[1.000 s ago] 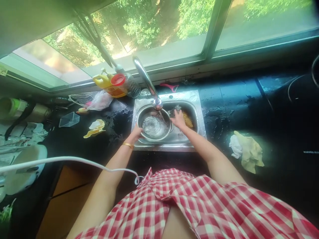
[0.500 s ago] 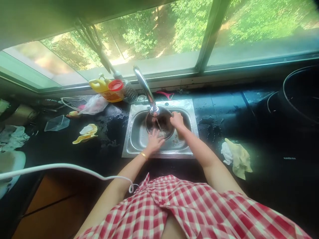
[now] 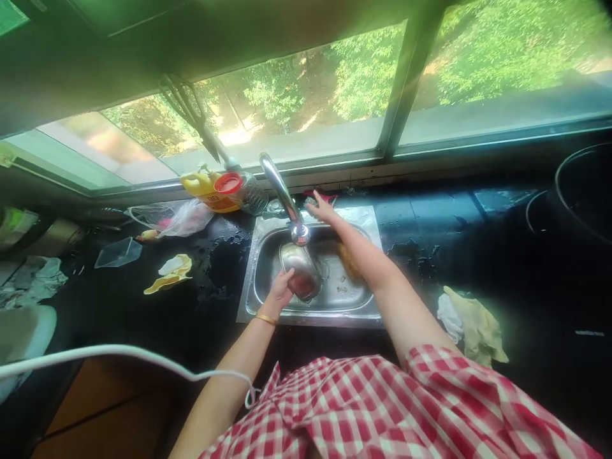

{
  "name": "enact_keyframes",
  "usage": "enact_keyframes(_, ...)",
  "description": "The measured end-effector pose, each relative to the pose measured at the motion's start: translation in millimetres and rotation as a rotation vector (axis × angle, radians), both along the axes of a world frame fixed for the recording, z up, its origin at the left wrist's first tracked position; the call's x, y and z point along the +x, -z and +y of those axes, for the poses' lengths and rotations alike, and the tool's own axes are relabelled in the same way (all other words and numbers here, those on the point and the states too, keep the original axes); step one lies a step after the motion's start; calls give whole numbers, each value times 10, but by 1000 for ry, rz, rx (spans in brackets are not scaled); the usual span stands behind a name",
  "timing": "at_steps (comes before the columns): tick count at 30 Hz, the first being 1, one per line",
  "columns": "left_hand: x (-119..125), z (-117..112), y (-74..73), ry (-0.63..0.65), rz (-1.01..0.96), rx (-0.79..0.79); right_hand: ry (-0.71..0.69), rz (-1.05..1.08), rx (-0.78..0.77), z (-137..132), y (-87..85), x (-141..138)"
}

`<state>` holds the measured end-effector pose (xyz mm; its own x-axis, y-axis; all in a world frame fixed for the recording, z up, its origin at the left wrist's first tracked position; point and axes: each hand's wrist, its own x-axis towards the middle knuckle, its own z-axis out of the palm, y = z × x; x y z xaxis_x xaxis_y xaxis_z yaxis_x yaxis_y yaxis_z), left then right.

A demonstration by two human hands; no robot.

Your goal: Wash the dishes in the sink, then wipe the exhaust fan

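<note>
My left hand (image 3: 281, 291) grips the metal pot (image 3: 301, 271), tilted in the sink (image 3: 329, 317) just to that hand's right. My right hand (image 3: 323, 208) is beyond it, near the faucet (image 3: 281, 188) and beside a red tool (image 3: 331, 199); whether it holds anything, I cannot tell.

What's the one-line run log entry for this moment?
Left hand: holds tilted metal pot in sink | Right hand: at sink's back edge near faucet, grip unclear

The faucet (image 3: 278, 188) obstructs access over the rear of the metal bowl (image 3: 300, 271); the front right of the sink (image 3: 335, 320) permits entry.
</note>
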<state>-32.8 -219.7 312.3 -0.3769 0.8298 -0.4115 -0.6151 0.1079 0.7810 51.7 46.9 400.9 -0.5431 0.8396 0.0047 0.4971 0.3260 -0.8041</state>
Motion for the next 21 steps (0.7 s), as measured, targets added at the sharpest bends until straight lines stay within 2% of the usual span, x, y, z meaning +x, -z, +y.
enact_keyframes(2,7,27,-100,-34,-32,-7,4,-35,52,87,49,-42)
enact_keyframes(3,21,65,-134,-61,-33,-18,15,-101,65,63,145,9)
enact_keyframes(5,62,181,-177,-111,-30,-51,46,-296,46,-139,468,252)
enact_keyframes(8,149,394,-224,-121,-36,-79,86,-584,18,-644,1075,774)
enact_keyframes(10,213,528,-252,-86,-10,-50,83,-564,-33,-869,1364,1036)
enact_keyframes(11,242,587,-261,-70,24,-30,98,-531,-73,-907,1433,1113)
enact_keyframes(13,287,684,-257,-62,123,-7,147,-433,-130,-859,1410,1178)
enact_keyframes(16,324,763,-207,-83,289,-19,207,-206,-44,-789,1109,1174)
enact_keyframes(18,339,774,-174,-91,391,-28,188,-66,82,-965,891,1125)
enact_keyframes(21,345,739,-179,-63,555,-31,75,-25,230,-1484,712,906)
